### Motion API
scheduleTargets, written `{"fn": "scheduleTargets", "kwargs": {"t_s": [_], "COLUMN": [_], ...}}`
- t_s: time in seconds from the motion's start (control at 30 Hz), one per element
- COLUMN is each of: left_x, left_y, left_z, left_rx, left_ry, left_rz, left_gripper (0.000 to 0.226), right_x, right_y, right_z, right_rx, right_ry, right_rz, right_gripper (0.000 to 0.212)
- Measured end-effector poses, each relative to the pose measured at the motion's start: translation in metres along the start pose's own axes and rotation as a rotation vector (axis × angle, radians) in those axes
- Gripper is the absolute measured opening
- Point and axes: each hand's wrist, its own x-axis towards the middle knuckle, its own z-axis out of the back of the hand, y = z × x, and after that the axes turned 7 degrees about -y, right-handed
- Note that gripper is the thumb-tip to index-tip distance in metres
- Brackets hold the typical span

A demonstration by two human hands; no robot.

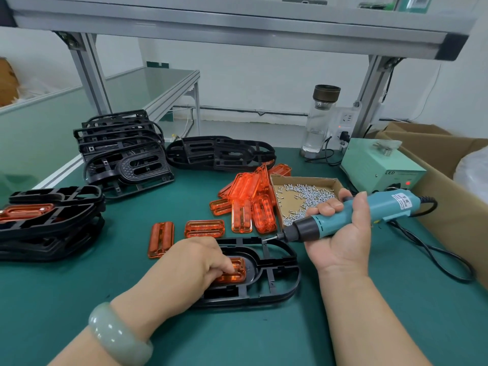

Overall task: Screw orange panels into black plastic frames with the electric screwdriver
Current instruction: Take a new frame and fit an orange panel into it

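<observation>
Orange panel [232, 270] sits in the rounded pocket of the black frame [277, 283] at lower centre of the frame, pinned flat by the curled fingers of the left hand [195, 262]. The right hand [340, 231] is wrapped around the teal screwdriver [343, 217], which lies nearly level, its long axis running upper right to lower left, tip just above the frame's far rim. Judging by this, the tip must swing down and left to the panel; the bench [343, 326] at lower right gives open room, while loose panels [248, 204] and the screw tray [303, 199] crowd the upper side.
</observation>
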Motion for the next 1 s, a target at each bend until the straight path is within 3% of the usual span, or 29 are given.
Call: {"fn": "scheduleTargets", "kwargs": {"t_s": [0.57, 0.8, 1.0], "left_x": [0.011, 0.047, 0.108], "left_y": [0.005, -0.01, -0.034], "left_z": [0.002, 0.009, -0.005], "left_rx": [-0.046, -0.135, -0.029], "left_ry": [0.011, -0.312, -0.154], "left_rz": [-0.086, 0.001, -0.077], "left_gripper": [0.015, 0.016, 0.025], "right_x": [0.001, 0.002, 0.004], "right_y": [0.002, 0.007, 0.007], "right_z": [-0.001, -0.001, -0.002], "right_rx": [-0.008, 0.006, 0.002], "right_ry": [0.016, 0.015, 0.014], "right_rz": [0.004, 0.021, 0.033], "right_gripper": [0.021, 0.02, 0.018]}}
